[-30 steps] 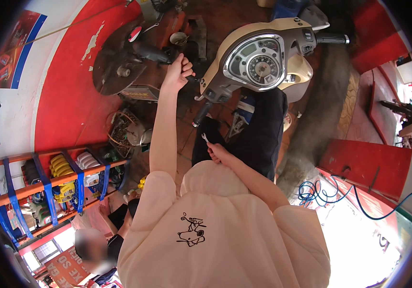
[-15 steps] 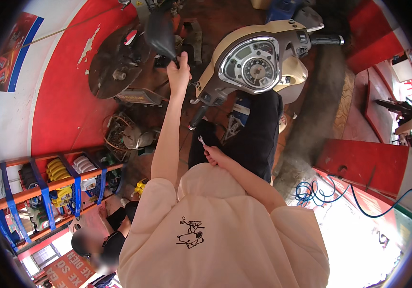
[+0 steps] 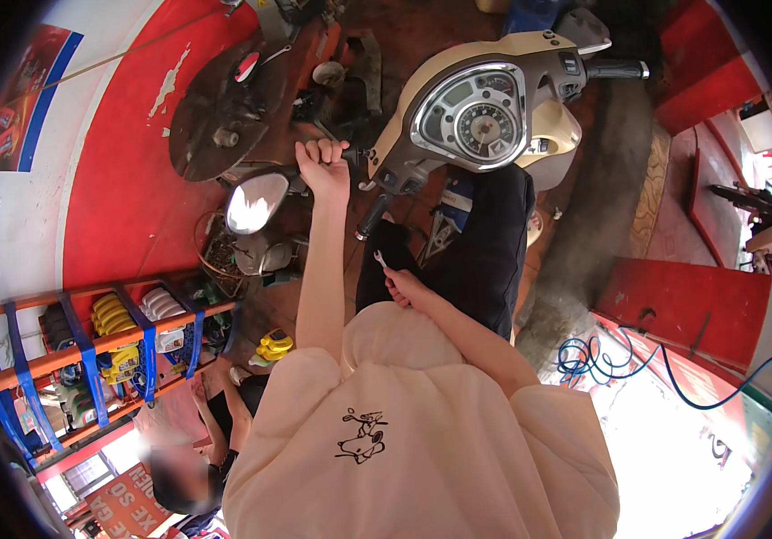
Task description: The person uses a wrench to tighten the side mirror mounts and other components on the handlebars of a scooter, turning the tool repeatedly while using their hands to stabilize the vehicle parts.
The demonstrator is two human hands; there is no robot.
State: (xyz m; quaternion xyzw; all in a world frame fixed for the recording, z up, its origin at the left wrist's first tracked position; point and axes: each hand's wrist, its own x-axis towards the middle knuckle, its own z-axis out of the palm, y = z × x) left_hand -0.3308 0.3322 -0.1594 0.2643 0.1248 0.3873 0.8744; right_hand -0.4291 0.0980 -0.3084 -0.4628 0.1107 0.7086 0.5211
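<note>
A scooter [image 3: 471, 117] with a cream front and a chrome-rimmed dial cluster stands before me, its handlebar running from lower left to upper right. Beside the left end of the bar, my left hand [image 3: 323, 169] is closed round the stem of a rear-view mirror [image 3: 257, 203]. The mirror's head juts out to the left, its glass catching bright light. Where the stem meets the handlebar is partly hidden by my fingers. Close to my lap, my right hand [image 3: 407, 287] grips a small silver wrench [image 3: 380, 260], the open jaw pointing up and away.
A dark round tabletop [image 3: 215, 117] with parts and a spanner on it stands at far left. Lower left, a blue-and-orange rack [image 3: 89, 364] holds several bottles, and a person [image 3: 179, 481] sits near it. A blue coiled hose [image 3: 584, 359] hangs at right.
The mirror has swung from the far side round to the left and nearer, its glass now showing. My left hand has turned with it and dropped slightly; the right hand barely moved.
</note>
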